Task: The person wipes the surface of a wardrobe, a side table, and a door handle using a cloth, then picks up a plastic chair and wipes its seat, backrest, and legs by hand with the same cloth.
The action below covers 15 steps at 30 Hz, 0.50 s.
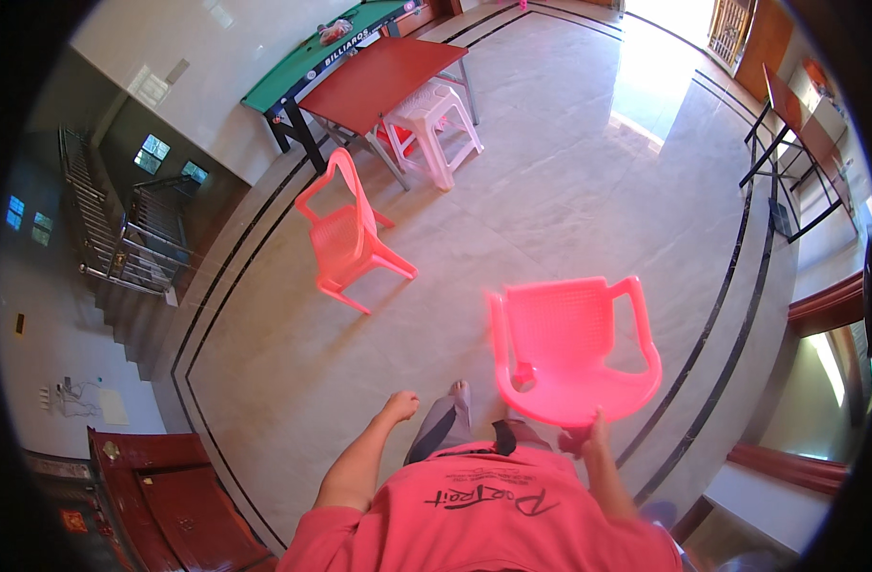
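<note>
My right hand point(586, 433) grips the near rim of a pink plastic chair point(561, 322), with the thumb over the edge. This chair has a perforated panel and looped side pieces. Its legs are hidden beneath it, so I cannot tell whether it touches the floor. My left hand point(404, 405) hangs beside my left leg, fingers curled in, with nothing visible in it. Ahead and to the left, a second pink plastic chair point(343, 239) stands upright on the tiled floor, apart from both hands.
A red-topped folding table point(386, 75) stands beyond the second chair, against a green billiard table point(314, 53). Pale plastic stools point(432, 118) are stacked at its side. A dark-legged table point(793, 118) lines the right wall. Stairs with metal railings point(132, 222) rise at left.
</note>
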Each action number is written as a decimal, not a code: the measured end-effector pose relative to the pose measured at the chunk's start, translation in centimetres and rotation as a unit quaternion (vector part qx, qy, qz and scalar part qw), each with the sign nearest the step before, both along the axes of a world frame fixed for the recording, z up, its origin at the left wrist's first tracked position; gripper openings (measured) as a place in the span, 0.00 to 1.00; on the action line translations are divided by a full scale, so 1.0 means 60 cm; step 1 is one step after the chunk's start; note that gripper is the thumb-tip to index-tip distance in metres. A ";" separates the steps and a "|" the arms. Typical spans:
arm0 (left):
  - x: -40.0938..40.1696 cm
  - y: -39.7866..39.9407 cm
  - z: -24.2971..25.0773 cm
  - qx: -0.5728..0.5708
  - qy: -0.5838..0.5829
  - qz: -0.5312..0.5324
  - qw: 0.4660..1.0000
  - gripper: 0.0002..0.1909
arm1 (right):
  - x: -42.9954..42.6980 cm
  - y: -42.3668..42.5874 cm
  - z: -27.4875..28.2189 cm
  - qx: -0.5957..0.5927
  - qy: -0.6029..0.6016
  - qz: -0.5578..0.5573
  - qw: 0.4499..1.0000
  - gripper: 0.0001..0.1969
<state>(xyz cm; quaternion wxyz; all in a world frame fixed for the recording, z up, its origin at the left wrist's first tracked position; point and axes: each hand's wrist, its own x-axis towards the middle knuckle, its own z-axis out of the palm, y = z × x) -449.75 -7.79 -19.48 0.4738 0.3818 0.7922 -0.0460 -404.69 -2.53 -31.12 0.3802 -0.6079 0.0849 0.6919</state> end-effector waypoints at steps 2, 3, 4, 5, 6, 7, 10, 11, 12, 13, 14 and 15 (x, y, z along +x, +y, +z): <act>-0.022 0.031 -0.001 0.016 0.003 -0.030 0.999 0.13 | 0.007 -0.002 0.025 -0.001 -0.022 0.053 0.998 0.27; -0.042 0.039 -0.014 0.012 0.007 -0.025 1.000 0.13 | -0.001 0.010 0.082 -0.005 -0.023 0.064 0.998 0.25; -0.067 0.050 -0.034 0.057 -0.011 -0.037 0.998 0.12 | -0.033 0.029 0.158 -0.057 -0.068 0.078 0.993 0.26; -0.084 0.080 -0.043 0.105 -0.032 -0.062 0.992 0.11 | -0.019 0.018 0.119 -0.052 -0.076 0.047 0.995 0.26; -0.099 0.111 -0.045 0.103 -0.034 -0.069 0.992 0.11 | -0.022 0.015 0.120 -0.051 -0.092 0.018 0.994 0.25; -0.112 0.148 -0.040 0.124 -0.026 -0.013 0.992 0.11 | -0.027 0.013 0.124 -0.051 -0.109 -0.011 0.993 0.25; -0.188 0.250 -0.053 0.161 -0.002 0.104 0.982 0.11 | -0.009 -0.019 0.074 -0.048 -0.119 -0.113 0.985 0.23; -0.220 0.290 -0.060 0.181 0.013 0.164 0.970 0.11 | 0.002 -0.045 0.047 -0.004 -0.125 -0.143 0.982 0.25; -0.269 0.313 -0.083 0.182 0.012 0.160 0.970 0.11 | -0.016 -0.051 0.047 0.002 -0.132 -0.161 0.978 0.26; -0.328 0.337 -0.112 0.225 0.052 0.214 0.949 0.12 | -0.035 -0.054 0.049 0.011 -0.138 -0.175 0.975 0.26; -0.378 0.372 -0.128 0.269 0.088 0.266 0.921 0.13 | -0.069 -0.040 0.070 0.027 -0.165 -0.183 0.969 0.25; -0.400 0.407 -0.127 0.264 0.081 0.258 0.926 0.13 | -0.099 -0.045 0.095 0.033 -0.201 -0.194 0.960 0.24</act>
